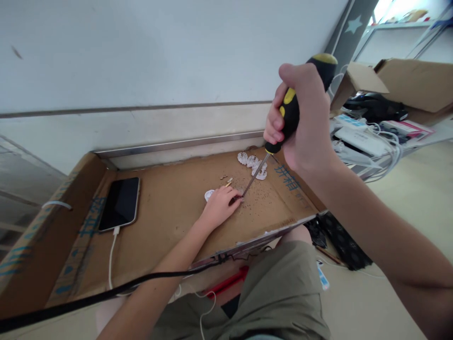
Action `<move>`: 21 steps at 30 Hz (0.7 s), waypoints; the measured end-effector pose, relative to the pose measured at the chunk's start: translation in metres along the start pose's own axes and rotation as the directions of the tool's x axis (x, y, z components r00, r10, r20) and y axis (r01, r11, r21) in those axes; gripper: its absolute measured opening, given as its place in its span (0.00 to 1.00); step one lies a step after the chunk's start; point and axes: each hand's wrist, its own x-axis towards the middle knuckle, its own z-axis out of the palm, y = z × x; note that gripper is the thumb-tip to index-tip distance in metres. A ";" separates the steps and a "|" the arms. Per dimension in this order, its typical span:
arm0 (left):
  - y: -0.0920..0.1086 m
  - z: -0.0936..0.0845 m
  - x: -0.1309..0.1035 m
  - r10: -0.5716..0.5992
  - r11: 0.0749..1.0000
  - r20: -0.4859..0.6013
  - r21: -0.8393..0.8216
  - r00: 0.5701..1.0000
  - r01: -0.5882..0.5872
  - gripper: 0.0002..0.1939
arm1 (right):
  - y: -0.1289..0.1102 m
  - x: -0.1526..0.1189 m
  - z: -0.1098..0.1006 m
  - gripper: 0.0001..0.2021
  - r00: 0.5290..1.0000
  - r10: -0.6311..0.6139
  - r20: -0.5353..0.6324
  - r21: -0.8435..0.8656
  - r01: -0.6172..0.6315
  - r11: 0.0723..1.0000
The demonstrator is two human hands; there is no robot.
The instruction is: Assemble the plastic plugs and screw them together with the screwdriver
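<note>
phone (120, 204) on its cable (112, 255), well left of the screwdriver (291, 114) | our left hand (221, 207) at its tip, honestly can't tell if we're pinching anything | brassy bits (229, 182) left of its shaft | clear plastic bits (252, 161) behind it | our right hand (311, 120) wrapped round its handle

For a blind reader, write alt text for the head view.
The right hand grips a black-and-yellow screwdriver, its tip down by the left hand on cardboard. Clear plastic pieces lie beyond; a cabled smartphone lies at left.
</note>
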 end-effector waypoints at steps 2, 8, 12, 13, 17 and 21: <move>0.000 0.000 0.000 0.006 1.000 -0.001 0.002 1.000 -0.006 0.09 | 0.000 0.000 0.000 0.17 1.000 0.001 -0.001 0.003 -0.001 1.000; 0.000 -0.001 0.000 0.016 1.000 -0.001 -0.001 1.000 -0.016 0.09 | 0.003 -0.001 0.001 0.18 1.000 -0.020 -0.015 0.014 0.020 1.000; 0.000 -0.001 0.000 0.016 1.000 -0.002 0.012 1.000 -0.016 0.08 | 0.004 -0.001 0.002 0.18 0.999 -0.027 -0.032 0.017 0.027 0.999; 0.000 -0.001 0.000 0.016 1.000 -0.001 0.013 1.000 -0.016 0.09 | 0.004 -0.001 0.002 0.18 0.999 -0.027 -0.037 0.013 0.028 1.000; 0.000 -0.001 0.000 0.024 1.000 0.005 0.018 1.000 -0.024 0.09 | 0.005 -0.002 0.006 0.19 0.993 -0.066 -0.095 -0.038 0.063 0.997; 0.000 -0.001 0.000 0.025 0.999 0.002 0.032 1.000 -0.025 0.09 | 0.007 -0.002 0.009 0.21 0.985 -0.096 -0.146 -0.079 0.085 0.993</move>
